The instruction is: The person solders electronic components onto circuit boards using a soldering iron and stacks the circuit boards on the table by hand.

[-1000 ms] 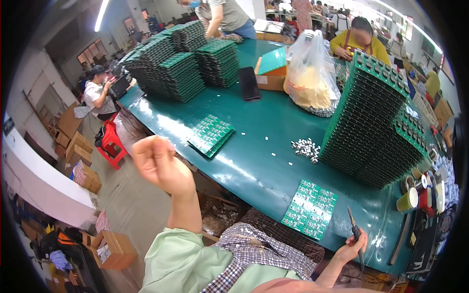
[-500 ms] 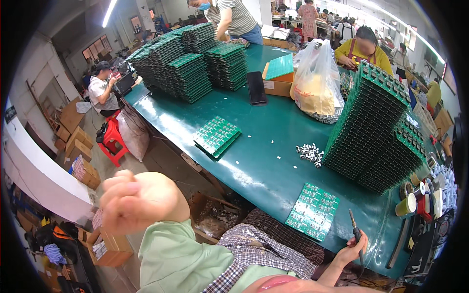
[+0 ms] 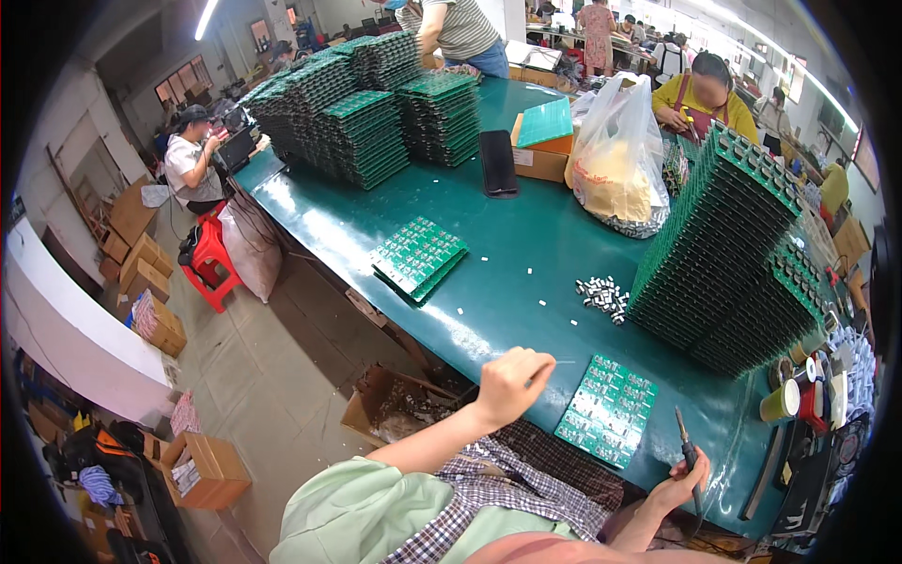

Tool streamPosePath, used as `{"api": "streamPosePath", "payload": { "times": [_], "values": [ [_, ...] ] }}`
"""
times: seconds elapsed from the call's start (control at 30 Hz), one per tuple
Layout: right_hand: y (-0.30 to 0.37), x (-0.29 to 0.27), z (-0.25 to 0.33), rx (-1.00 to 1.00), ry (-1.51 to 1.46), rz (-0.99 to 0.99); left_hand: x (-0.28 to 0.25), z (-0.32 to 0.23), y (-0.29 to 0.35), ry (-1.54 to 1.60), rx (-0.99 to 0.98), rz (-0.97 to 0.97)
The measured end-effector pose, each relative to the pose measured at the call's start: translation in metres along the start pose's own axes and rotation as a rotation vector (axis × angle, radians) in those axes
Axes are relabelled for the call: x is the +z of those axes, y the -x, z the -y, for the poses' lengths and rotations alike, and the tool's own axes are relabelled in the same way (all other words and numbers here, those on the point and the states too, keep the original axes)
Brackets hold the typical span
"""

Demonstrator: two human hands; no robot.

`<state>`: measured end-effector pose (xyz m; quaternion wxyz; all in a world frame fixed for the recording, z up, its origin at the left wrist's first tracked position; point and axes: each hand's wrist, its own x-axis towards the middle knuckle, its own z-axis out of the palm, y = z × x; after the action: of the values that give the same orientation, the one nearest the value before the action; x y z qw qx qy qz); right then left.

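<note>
My right hand [image 3: 675,486] is closed around the handle of a soldering iron [image 3: 688,449], its metal tip pointing up and away from me. To its left, flat at the near edge of the table, lies a green circuit board panel [image 3: 607,412]. My left hand [image 3: 510,387] is pinched shut just left of that panel, above the table edge. A thin, pale solder wire [image 3: 565,362] sticks out from its fingertips toward the panel; the rest of it is hidden in the fingers. Farther off lies a small pile of black-and-silver cylindrical components [image 3: 602,297].
A short stack of boards [image 3: 419,258] lies left of centre. Tall board stacks stand at right [image 3: 719,258] and far left [image 3: 362,141]. A phone [image 3: 498,164], a plastic bag [image 3: 617,160] and a cardboard box [image 3: 540,162] sit farther back. A co-worker [image 3: 705,99] sits opposite.
My left hand has come down and to the right, from beside the table to near the board panel, and the wire now shows. My right hand still holds the iron in nearly the same place.
</note>
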<state>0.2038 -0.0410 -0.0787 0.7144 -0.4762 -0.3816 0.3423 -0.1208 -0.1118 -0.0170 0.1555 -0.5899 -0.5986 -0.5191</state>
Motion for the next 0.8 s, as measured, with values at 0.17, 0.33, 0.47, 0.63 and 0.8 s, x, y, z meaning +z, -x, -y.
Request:
{"api": "streamPosePath", "payload": {
  "times": [0.17,0.33,0.47,0.63,0.8],
  "values": [
    [0.005,-0.007,0.005,-0.001,0.029,0.017,0.017,0.001,0.032,0.038,-0.084,0.200],
    [0.014,0.007,0.023,0.137,0.059,-0.090,0.025,0.005,0.027,0.113,-0.219,0.247],
    [0.021,0.024,0.047,0.078,-0.032,0.072,0.018,-0.021,0.003,0.145,-0.138,0.381],
    [0.045,0.005,0.072,0.092,0.095,0.251,0.035,-0.059,-0.005,0.219,-0.110,0.557],
    [0.067,-0.013,0.083,-0.110,0.342,0.423,0.050,-0.081,0.006,0.287,-0.129,0.713]
  ]
}}
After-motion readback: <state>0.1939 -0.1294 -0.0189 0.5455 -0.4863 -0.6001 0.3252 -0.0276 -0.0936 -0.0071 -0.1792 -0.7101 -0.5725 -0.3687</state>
